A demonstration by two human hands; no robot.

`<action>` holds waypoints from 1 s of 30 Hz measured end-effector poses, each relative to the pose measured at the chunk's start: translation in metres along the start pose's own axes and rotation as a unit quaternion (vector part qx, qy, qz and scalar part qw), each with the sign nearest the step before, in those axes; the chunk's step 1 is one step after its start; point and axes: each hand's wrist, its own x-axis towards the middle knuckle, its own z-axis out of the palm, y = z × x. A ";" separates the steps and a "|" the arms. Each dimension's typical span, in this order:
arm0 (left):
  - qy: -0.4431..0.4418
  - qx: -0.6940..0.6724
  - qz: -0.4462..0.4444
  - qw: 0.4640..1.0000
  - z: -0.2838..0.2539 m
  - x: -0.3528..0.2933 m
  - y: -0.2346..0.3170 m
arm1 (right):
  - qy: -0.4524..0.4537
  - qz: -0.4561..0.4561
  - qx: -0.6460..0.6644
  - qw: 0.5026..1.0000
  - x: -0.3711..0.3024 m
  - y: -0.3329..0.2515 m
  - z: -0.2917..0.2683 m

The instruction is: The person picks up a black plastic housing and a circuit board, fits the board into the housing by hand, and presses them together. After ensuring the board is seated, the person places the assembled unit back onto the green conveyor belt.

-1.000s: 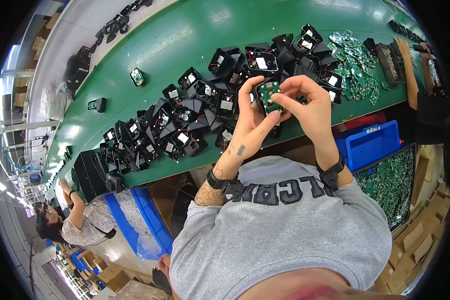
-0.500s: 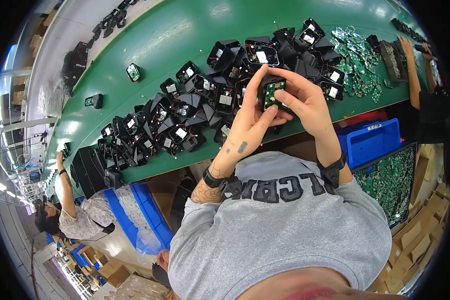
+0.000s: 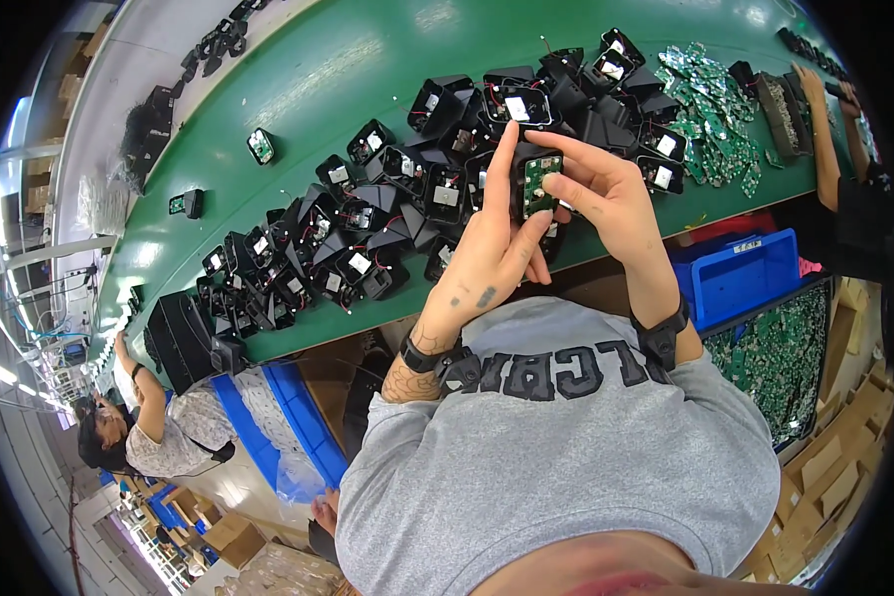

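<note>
Between my hands, above the near edge of the bench, is a small black housing with a green circuit board point(image 3: 536, 189) facing up. My right hand point(image 3: 616, 204) grips it from the right, its thumb pressed on the board's face and its fingers behind. From the left, my left hand point(image 3: 489, 253) is closed around the lower side, thumb at the board's bottom edge and index finger stretched up alongside. The housing's underside is hidden by my fingers. Just beyond my hands lie many black plastic housings point(image 3: 447, 194) with white parts and thin wires.
Loose green circuit boards point(image 3: 707, 124) are heaped at the right of the green bench point(image 3: 298, 89). A blue bin point(image 3: 740, 283) and a tray of boards point(image 3: 775, 358) stand right of me. Two housings point(image 3: 261, 146) lie apart at left. Co-workers' hands point(image 3: 813, 89) appear at right; another person point(image 3: 159, 417) sits left.
My hands and the held housing have shifted slightly left, and the circuit board now faces me more squarely. My right thumb stays on the board.
</note>
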 end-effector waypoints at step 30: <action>0.274 0.286 0.067 0.916 -0.218 0.103 0.012 | 0.347 0.114 -0.457 0.811 -0.043 -0.006 -0.133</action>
